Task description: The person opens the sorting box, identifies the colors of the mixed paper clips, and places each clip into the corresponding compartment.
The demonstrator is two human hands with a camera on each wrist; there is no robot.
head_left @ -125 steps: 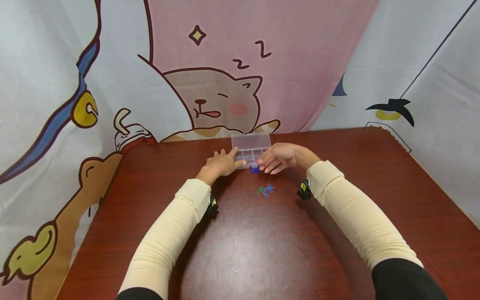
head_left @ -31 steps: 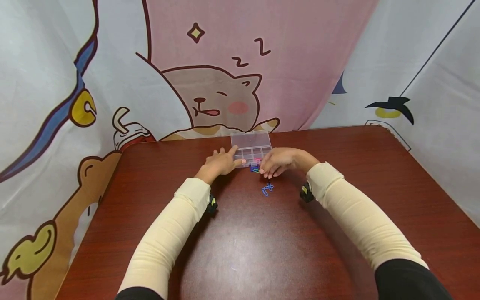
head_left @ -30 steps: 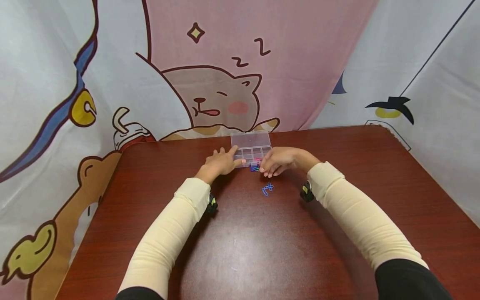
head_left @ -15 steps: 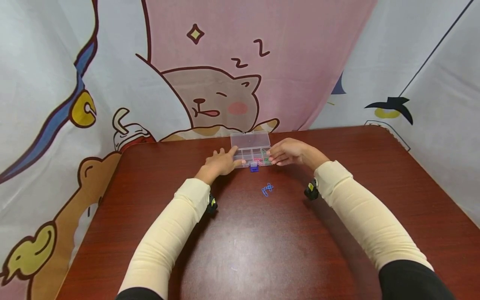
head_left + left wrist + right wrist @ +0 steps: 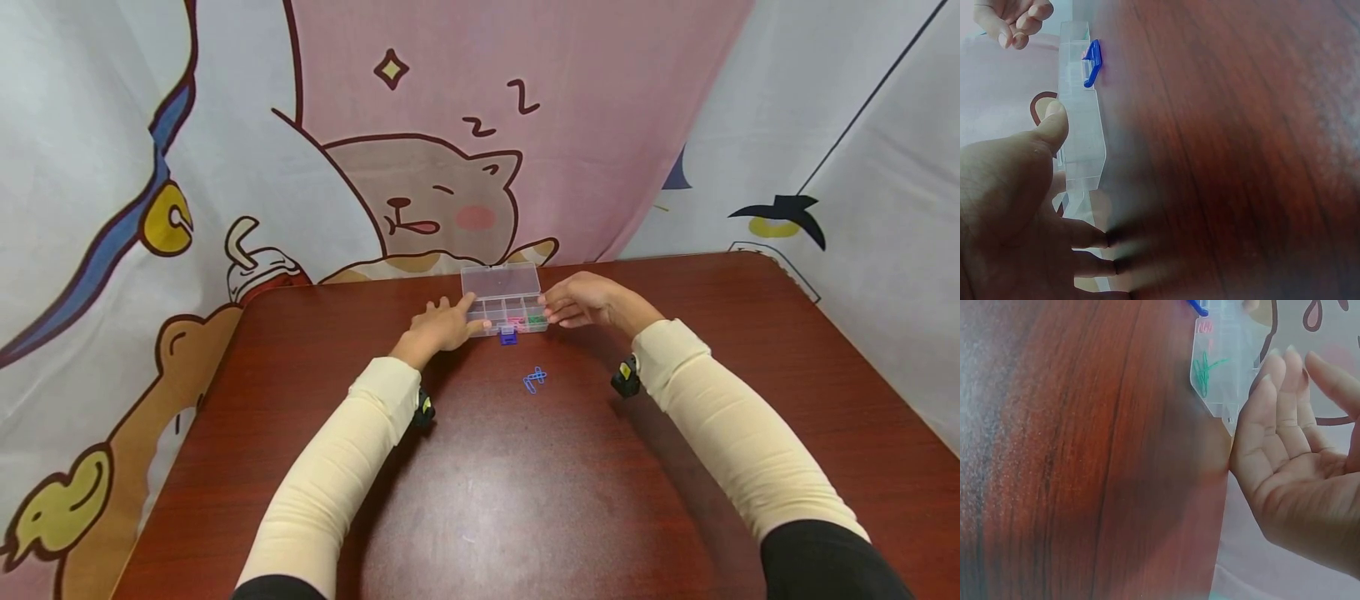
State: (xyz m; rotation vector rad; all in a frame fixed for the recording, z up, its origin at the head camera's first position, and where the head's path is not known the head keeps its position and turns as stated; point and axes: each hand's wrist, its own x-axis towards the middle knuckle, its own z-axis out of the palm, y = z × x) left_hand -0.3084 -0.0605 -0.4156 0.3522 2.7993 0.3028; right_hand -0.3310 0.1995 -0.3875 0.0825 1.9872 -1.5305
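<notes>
A clear plastic compartment box point(image 5: 495, 308) stands near the table's far edge, its lid raised at the back and its blue latch point(image 5: 508, 337) hanging in front. Pink paper clips point(image 5: 515, 322) lie in a front compartment, green paper clips point(image 5: 536, 320) in the front right one. My left hand point(image 5: 438, 327) spreads at the box's left end, thumb resting on the front rim and other fingers straight, down by the table. Beside the right end, my right hand point(image 5: 585, 300) hovers with loosely bent fingers, holding nothing. Blue paper clips point(image 5: 535, 379) lie on the table before the box.
The brown wooden table point(image 5: 480, 492) reaches back to a printed curtain point(image 5: 442, 200) close behind the box. Both forearms, in cream sleeves point(image 5: 720, 417), come in from the near side with a small black camera on each wrist.
My right hand picked up the green paper clip from the table, carried it over the latch to the front right compartment and let it go, then drew slightly right. My left hand stayed put.
</notes>
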